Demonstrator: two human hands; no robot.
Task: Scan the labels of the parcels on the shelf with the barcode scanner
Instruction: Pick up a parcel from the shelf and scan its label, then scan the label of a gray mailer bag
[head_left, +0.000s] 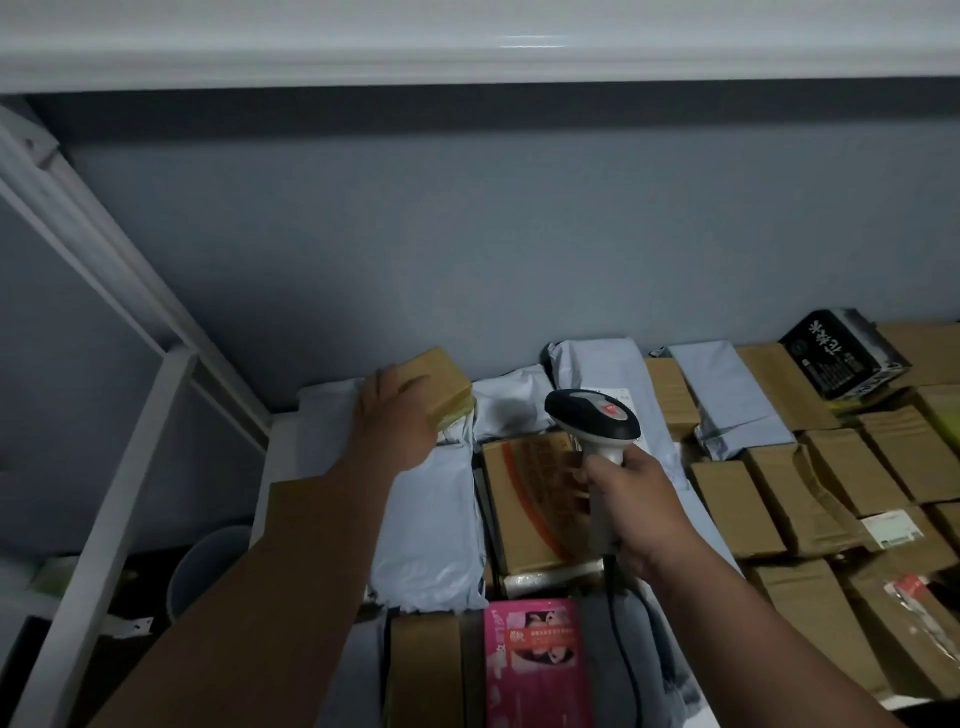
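My right hand (636, 512) grips the grey handle of a barcode scanner (595, 415), whose black and white head with a red button points away over the parcels. My left hand (392, 415) holds a small brown cardboard box (447, 387) at the back left of the shelf, fingers wrapped over its near side. The box sits on grey plastic mailer bags (431, 519). A cardboard carton with orange print (530, 499) lies just below the scanner. No label shows on the small box.
Many brown cartons (779, 499) and grey mailers cover the shelf to the right, with a black printed box (841, 353) at the back. A pink packet (535, 660) lies at the front. White shelf posts (104, 499) stand at left, with a grey wall behind and a shelf board above.
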